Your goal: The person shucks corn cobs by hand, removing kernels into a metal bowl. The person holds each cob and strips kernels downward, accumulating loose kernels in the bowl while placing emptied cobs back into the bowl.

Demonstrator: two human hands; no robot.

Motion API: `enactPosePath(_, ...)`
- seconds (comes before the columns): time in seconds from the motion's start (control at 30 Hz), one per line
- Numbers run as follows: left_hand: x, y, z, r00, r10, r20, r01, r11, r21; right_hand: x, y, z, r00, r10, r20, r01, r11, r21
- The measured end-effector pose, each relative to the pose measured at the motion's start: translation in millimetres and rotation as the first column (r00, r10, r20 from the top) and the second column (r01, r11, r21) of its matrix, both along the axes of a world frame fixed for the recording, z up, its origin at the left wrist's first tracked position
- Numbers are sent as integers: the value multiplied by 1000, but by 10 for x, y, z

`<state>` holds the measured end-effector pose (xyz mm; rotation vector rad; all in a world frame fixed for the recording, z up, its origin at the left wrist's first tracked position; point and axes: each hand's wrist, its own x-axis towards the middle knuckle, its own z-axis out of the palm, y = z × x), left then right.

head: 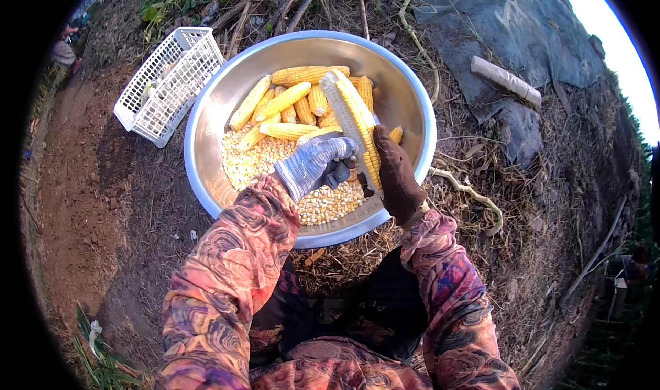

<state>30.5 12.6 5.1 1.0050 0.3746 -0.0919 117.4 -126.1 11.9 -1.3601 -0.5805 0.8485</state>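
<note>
My right hand (399, 173), in a dark brown knitted glove, grips a partly shelled ear of corn (365, 142) slanting up over the basin. One side of that ear is bare pale cob; yellow kernel rows stay along the other. Close against the bare side is my left hand (319, 163), in a grey-white glove with dark fingers, its fingers curled; whether they hold anything is hidden. Below both hands is a wide metal basin (206, 173) with a pale blue-looking rim. Whole ears of corn (283, 101) are heaped at its far side, and loose kernels (330, 204) cover its near bottom.
A white plastic lattice basket (170, 91) with pale pieces inside stands left of the basin. Dry stalks (304, 3) lie behind it. Dark sheeting (464, 24) and a pale roll (505, 81) are at the right. A bent dry vine (474, 194) lies on the straw-strewn ground.
</note>
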Motion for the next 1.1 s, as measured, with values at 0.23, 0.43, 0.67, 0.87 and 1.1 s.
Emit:
enactPosePath(0.23, 34, -83, 76, 996, -33, -81, 67, 880, 471, -27, 37, -87, 998, -10, 57, 10, 1000, 7)
enactPosePath(0.43, -8, -34, 49, 995, -55, -79, 79, 934, 349, -42, 56, -107, 998, 6, -67, -4, 999, 33)
enactPosePath(0.67, -12, -59, 114, 997, -58, -55, 72, 957, 283, -51, 9, 103, 983, -9, -184, 8, 1000, -9)
enactPosePath(0.87, 46, 25, 17, 999, -19, -27, 27, 938, 346, -6, 98, -33, 998, -43, -50, 46, 997, 58)
enactPosePath(1.1, 87, -51, 30, 994, -59, -96, 103, 820, 563, 2, 107, -148, 999, -44, 22, 43, 998, 43)
